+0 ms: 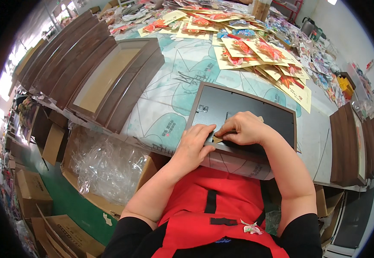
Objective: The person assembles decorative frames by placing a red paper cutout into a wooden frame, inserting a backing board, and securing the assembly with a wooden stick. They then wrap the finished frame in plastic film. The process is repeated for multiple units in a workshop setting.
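Note:
A picture frame (293, 129) with a brown rim and black back board lies face down in front of me. A small metal hanger (203, 109) sits on its back near the left side. My left hand (193, 144) rests over the frame's near left corner, fingers laid out and thumb by the near edge. Close beside it, my right hand (243, 129) is closed in a pinch on a small tan flat piece (217, 139) at the near rim. The fingers hide most of that piece. A bit of tan also shows beyond the right knuckles.
Brown frames (118, 73) stand stacked at the left, more frames (346, 146) at the right edge. Cream sheets with red fish designs (264, 51) lie piled at the back. Below left, a carton (73, 159) holds clear plastic wrap (109, 167). A patterned cloth (157, 116) covers the table.

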Action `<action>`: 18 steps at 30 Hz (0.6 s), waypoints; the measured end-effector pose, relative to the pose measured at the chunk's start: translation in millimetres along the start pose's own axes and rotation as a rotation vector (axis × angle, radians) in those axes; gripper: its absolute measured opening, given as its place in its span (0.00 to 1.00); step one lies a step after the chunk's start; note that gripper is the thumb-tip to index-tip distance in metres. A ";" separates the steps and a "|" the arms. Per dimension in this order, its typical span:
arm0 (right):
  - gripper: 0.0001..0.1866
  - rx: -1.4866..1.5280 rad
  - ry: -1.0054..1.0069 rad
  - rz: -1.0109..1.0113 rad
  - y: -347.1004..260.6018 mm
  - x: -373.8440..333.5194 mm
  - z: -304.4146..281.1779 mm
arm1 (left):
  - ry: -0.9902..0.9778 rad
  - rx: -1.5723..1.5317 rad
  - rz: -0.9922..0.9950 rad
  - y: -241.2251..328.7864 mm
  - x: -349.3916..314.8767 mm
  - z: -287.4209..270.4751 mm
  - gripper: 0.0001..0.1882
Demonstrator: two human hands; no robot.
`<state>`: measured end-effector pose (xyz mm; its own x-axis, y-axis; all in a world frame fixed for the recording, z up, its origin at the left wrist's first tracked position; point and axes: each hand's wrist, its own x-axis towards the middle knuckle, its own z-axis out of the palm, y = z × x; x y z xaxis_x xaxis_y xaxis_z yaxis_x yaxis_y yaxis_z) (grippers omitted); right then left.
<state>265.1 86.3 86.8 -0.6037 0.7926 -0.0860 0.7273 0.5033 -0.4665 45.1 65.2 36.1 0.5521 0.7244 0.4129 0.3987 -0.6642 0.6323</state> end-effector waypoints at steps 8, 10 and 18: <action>0.03 -0.666 0.185 -0.348 -47.3 -5.3 -0.4 | -0.014 0.019 0.022 -6.7 -0.3 0.9 0.18; 0.02 -0.849 0.186 -0.430 -53.6 -6.5 4.1 | -0.017 0.043 0.018 -6.1 -1.7 0.5 0.16; 0.08 -0.367 0.392 -0.118 -26.5 -17.5 7.9 | 0.141 -0.124 -0.052 -5.1 2.1 -5.8 0.23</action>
<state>253.8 56.4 93.7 -0.5719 0.7574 0.3151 0.7708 0.6276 -0.1096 39.9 71.2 37.6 0.4220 0.7813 0.4598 0.3259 -0.6041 0.7273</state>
